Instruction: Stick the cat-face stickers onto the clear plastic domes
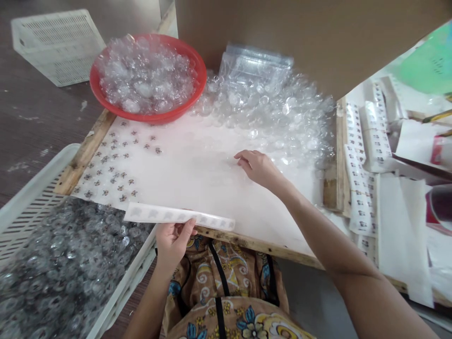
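A white sticker strip [180, 216] with faint grey shapes is pinched in my left hand [177, 235] at the table's front edge. Over the white table surface [197, 174], my right hand [257, 165] has its thumb and fingers close together; anything between them is too small to make out. Beyond it lies a spread of small clear plastic pieces [278, 113]. Several clear pieces with small dark printed designs [113, 174] sit at the table's left side.
A red basin [148, 117] heaped with clear pieces stands at the back left. A white crate [116, 296] full of pieces is at lower left, another crate [61, 47] behind. Printed strips [363, 197] lie right. A cardboard panel [289, 33] stands behind.
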Demonstrator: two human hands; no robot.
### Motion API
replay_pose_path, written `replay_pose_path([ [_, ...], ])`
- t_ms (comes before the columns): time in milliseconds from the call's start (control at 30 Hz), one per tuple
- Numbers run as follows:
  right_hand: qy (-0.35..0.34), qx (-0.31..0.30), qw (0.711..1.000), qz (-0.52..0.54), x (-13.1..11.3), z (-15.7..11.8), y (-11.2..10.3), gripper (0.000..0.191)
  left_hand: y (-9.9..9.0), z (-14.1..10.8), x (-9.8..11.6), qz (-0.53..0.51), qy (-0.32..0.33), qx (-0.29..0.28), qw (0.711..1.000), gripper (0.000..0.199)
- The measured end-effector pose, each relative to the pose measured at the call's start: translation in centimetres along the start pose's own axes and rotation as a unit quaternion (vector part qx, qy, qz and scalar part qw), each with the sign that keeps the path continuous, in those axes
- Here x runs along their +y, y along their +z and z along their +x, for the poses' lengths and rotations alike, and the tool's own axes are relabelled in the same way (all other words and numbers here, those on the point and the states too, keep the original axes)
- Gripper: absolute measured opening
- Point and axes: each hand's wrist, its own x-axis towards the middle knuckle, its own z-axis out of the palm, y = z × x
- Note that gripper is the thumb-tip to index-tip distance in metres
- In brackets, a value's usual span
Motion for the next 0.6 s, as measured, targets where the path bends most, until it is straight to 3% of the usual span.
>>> replay_pose_path([
  [267, -0.035, 0.066, 0.997, -0.030, 0.2, 2.3, -0.4, 0.023, -0.1, 0.0, 0.3, 0.010, 0.009, -0.003, 1.000, 0.018],
  [467, -0.009, 0.047, 0.996, -0.080, 0.7, 3.9, 0.8, 0.027, 0.0, 0.0, 0.9, 0.024, 0.008, -0.002, 1.000, 0.020],
  [600, -0.005, 0.074, 0.997, -0.015, 0.7, 3.8, 0.9, 0.028, 0.0, 0.1, 0.7, 0.028, 0.007, -0.001, 1.000, 0.021],
])
